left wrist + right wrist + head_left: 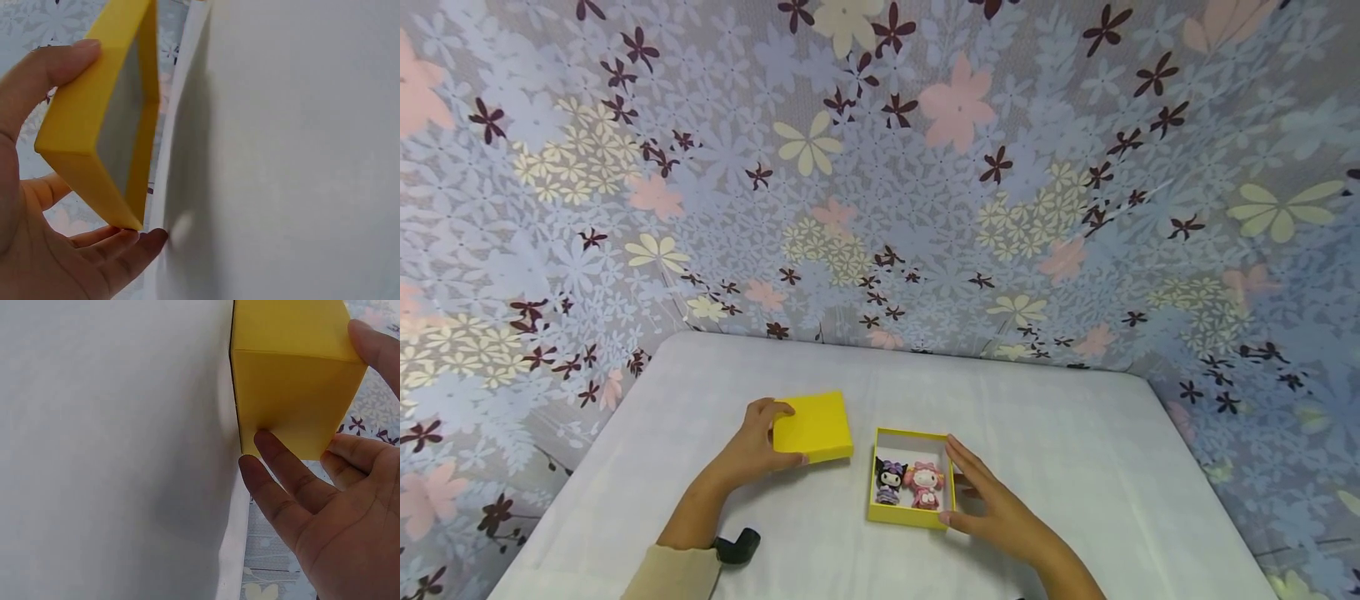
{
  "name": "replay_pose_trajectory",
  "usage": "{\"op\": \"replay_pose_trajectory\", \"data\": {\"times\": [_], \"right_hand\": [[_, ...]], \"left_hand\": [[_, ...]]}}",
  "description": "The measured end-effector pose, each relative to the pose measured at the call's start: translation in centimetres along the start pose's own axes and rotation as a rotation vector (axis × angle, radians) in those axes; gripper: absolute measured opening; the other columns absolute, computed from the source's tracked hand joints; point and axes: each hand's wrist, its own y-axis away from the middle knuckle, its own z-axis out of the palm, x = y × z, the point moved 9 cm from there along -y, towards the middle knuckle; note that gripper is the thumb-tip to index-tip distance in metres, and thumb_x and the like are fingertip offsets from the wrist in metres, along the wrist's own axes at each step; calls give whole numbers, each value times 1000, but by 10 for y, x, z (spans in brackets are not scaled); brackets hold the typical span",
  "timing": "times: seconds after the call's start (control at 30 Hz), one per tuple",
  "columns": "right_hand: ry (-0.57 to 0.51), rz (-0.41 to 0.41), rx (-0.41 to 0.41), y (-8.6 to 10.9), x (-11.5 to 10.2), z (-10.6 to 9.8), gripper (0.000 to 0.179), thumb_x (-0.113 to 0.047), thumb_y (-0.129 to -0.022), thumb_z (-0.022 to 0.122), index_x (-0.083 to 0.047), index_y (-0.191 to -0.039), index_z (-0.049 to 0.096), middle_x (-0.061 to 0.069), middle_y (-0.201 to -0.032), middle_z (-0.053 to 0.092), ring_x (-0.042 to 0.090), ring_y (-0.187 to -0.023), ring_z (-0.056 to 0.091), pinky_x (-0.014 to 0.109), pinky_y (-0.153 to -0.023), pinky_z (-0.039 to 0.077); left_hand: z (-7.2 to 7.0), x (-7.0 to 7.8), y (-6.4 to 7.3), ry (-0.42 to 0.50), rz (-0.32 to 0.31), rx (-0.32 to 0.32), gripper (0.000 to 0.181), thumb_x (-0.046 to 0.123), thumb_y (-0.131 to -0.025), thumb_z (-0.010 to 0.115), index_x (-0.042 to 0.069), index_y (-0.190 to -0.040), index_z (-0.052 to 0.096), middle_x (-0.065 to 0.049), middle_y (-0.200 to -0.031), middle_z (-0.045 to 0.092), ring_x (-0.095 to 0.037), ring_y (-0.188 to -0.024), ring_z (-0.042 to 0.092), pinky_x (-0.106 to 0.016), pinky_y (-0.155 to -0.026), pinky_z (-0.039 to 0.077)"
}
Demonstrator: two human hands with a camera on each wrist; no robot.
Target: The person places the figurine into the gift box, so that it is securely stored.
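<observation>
My left hand (pixel 758 442) grips a yellow box lid (pixel 812 425) by its near and far sides, left of the box. In the left wrist view the lid (pixel 81 112) shows its hollow underside, tilted off the white surface. My right hand (pixel 992 504) holds the yellow box base (pixel 906 517) from its right side, thumb at the near corner and fingers at the far one. Inside the base lie two small figurines side by side: a black-and-purple one (pixel 891 482) and a pink one (pixel 926 483). The right wrist view shows fingertips (pixel 269 440) against the base's yellow wall (pixel 294 400).
Both box parts are over a white-covered table (pixel 1060 450). A floral-patterned cloth (pixel 880 208) rises behind the table and along its sides. A black curved piece (pixel 739 547) sits at the left wrist by the beige sleeve (pixel 673 573).
</observation>
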Motion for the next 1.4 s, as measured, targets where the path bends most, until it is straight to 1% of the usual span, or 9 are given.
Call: {"op": "replay_pose_trajectory", "data": {"times": [0.07, 0.2, 0.33, 0.4, 0.6, 0.8, 0.9, 1.13, 1.4], "right_hand": [[-7, -2, -4, 0, -1, 1, 96, -45, -89, 75, -40, -162, 13, -7, -172, 6, 28, -139, 50, 50, -112, 46], [-20, -1, -11, 0, -2, 3, 98, -45, -89, 75, -38, -163, 11, -6, -172, 4, 26, -139, 49, 42, -113, 47], [-42, 3, -19, 0, -2, 4, 98, -43, -90, 75, -38, -163, 11, -6, -172, 2, 28, -140, 48, 32, -105, 52], [-52, 2, -19, 0, -2, 4, 97, -41, -90, 76, -38, -162, 11, -6, -172, 1, 29, -141, 47, 30, -102, 53], [-24, -19, 5, 0, -4, 3, 96, -40, -91, 75, -35, -163, 12, -4, -172, 4, 29, -141, 49, 34, -107, 52], [-15, -16, 33, -2, -6, 4, 96, -38, -90, 76, -29, -164, 15, -4, -172, 8, 27, -139, 51, 36, -106, 53], [-13, -14, 46, -2, -8, 5, 96, -39, -90, 77, -27, -164, 16, -2, -172, 9, 29, -138, 52, 37, -105, 54], [-10, 5, 70, -5, -10, 9, 99, -40, -88, 78, -30, -164, 15, -4, -172, 8, 27, -136, 53, 32, -100, 56], [-14, 13, 76, -6, -10, 11, 98, -40, -88, 78, -30, -163, 16, -8, -172, 8, 25, -136, 53, 34, -100, 56]], "left_hand": [[-2, 2, 1, 13, 4, 6, 80, 41, -73, 89, 19, -138, 47, -19, -162, 14, -38, -134, 47, -55, -115, 43], [-5, 10, 4, 40, 19, 14, 79, 41, -74, 88, 20, -137, 45, -18, -163, 11, -40, -139, 43, -55, -118, 40], [-9, 20, 8, 56, 49, 19, 77, 41, -76, 87, 20, -136, 44, -16, -163, 9, -41, -141, 40, -55, -120, 37], [-10, 26, 11, 64, 68, 23, 77, 40, -76, 87, 20, -136, 43, -16, -164, 8, -41, -143, 39, -54, -121, 36], [-14, 43, 17, 98, 118, 36, 75, 35, -76, 88, 19, -134, 44, -16, -164, 8, -40, -147, 33, -54, -121, 35], [-12, 55, 24, 107, 126, 34, 76, 33, -74, 90, 23, -134, 44, -13, -165, 8, -39, -149, 31, -53, -122, 35], [-10, 63, 28, 107, 144, 35, 76, 34, -73, 90, 23, -134, 45, -12, -165, 8, -40, -149, 30, -54, -122, 34], [-3, 78, 35, 59, 158, 34, 75, 33, -71, 90, 25, -132, 47, -8, -166, 10, -37, -147, 35, -52, -121, 36], [12, 91, 41, 25, 182, 11, 74, 35, -70, 91, 28, -130, 49, -6, -166, 12, -34, -142, 43, -53, -117, 41]]}}
